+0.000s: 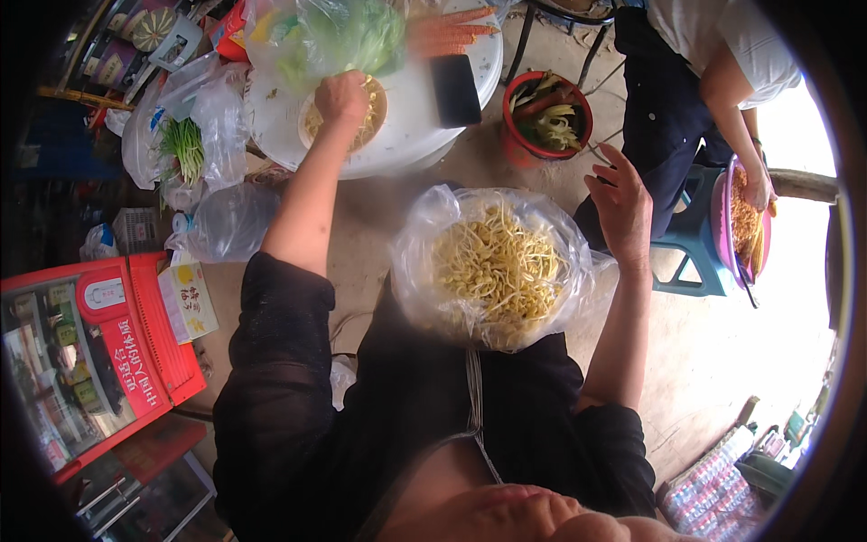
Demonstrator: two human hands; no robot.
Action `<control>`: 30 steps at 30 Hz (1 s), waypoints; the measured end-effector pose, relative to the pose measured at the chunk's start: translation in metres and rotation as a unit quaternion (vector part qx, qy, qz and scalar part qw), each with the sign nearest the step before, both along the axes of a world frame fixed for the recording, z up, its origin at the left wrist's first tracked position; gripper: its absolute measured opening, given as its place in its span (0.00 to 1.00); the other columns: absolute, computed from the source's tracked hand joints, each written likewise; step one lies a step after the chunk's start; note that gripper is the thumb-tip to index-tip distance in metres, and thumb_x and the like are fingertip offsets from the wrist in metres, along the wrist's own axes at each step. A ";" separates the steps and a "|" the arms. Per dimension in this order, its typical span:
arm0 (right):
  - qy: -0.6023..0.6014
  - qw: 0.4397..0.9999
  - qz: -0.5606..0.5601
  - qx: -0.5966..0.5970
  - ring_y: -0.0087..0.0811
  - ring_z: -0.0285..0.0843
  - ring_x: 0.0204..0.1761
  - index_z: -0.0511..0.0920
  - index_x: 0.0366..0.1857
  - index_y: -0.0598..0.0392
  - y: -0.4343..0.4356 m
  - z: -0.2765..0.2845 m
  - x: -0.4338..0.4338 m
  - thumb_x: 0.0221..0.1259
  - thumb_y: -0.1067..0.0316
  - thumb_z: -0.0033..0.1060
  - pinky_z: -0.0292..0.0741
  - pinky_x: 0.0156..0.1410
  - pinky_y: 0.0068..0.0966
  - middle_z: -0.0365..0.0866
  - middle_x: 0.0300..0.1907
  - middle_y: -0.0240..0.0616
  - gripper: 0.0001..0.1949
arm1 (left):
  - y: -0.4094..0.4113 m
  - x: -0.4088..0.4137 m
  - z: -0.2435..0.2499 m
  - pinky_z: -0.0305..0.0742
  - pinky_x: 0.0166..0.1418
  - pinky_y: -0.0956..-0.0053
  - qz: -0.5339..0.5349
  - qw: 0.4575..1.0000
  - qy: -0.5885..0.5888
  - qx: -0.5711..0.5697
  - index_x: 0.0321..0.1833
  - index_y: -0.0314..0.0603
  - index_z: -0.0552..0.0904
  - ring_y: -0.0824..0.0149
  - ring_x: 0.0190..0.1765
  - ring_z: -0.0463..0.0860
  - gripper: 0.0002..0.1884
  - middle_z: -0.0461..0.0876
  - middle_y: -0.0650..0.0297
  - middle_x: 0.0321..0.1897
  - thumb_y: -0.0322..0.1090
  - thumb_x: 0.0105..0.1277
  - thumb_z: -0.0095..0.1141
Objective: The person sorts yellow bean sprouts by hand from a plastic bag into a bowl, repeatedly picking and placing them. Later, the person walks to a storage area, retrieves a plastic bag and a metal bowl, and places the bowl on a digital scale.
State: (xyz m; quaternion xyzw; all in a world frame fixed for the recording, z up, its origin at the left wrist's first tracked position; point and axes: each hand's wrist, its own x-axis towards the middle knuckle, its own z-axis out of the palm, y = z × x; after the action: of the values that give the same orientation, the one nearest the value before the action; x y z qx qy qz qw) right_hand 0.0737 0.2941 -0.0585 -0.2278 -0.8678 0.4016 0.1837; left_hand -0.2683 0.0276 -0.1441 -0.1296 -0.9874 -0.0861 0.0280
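A clear plastic bag of bean sprouts (501,267) rests open on my lap. My left hand (342,98) is over a round bowl (308,129) of sprouts on the white table, its fingers bent downward; a few sprouts show beside the fingertips, but whether they are gripped is hidden. My right hand (620,196) is raised in the air to the right of the bag, fingers apart and holding nothing. Beyond the bowl lies a plastic bag of leafy greens (366,37), with several carrots (450,30) and a black flat object (455,91) to its right.
A red bucket (511,146) with vegetable scraps stands right of the table (413,149). At the right, another person's hands are over a pink basin (725,237) on a blue stool (698,264). Left are bagged green onions (183,149), a large plastic bottle (234,220) and a red display cooler (145,325).
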 end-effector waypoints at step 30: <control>-0.156 0.965 0.048 -0.207 0.31 0.86 0.36 0.74 0.57 0.60 -0.043 0.012 0.123 0.59 0.74 0.55 0.81 0.37 0.30 0.85 0.34 0.44 0.20 | 0.066 0.330 0.025 0.70 0.65 0.60 -0.670 0.733 -0.103 0.057 0.53 0.39 0.81 0.55 0.52 0.81 0.20 0.83 0.56 0.46 0.37 0.57 0.63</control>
State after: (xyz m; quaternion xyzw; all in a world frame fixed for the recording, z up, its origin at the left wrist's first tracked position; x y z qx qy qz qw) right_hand 0.1971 0.2515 -0.0467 -0.2789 -0.7937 0.5400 -0.0246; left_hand 0.0622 0.0938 -0.1191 -0.7462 -0.6347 -0.1516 -0.1317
